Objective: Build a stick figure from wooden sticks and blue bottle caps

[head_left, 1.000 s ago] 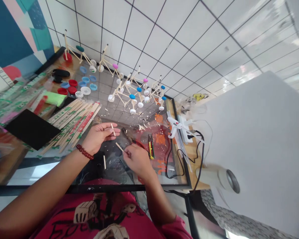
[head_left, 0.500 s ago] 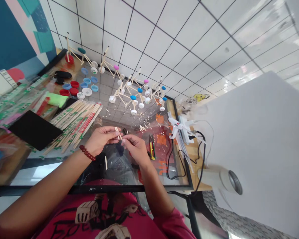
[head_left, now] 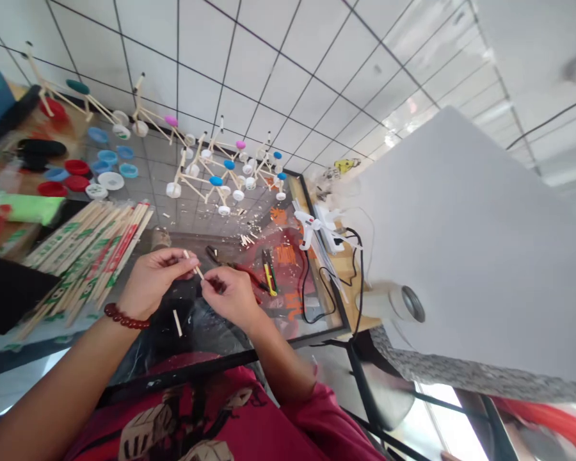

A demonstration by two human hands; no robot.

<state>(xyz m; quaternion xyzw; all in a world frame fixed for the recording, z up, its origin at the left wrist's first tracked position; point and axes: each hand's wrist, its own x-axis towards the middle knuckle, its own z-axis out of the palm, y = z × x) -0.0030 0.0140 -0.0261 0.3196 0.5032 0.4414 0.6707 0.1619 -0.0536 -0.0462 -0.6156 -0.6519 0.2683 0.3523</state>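
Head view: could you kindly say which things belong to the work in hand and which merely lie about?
In hand: left hand and right hand, both pinching the short sticks.
Lying about: wrapped chopsticks, bottle caps, glue gun, utility knife, stick models.

I see the left hand [head_left: 153,282] and right hand [head_left: 230,296] meet over the glass table [head_left: 199,221], both pinching a short stick [head_left: 195,267] at the fingertips. A cut piece [head_left: 177,323] lies just beneath them, with wrapped chopsticks [head_left: 86,250] to the left and a glue gun [head_left: 310,224] to the right.
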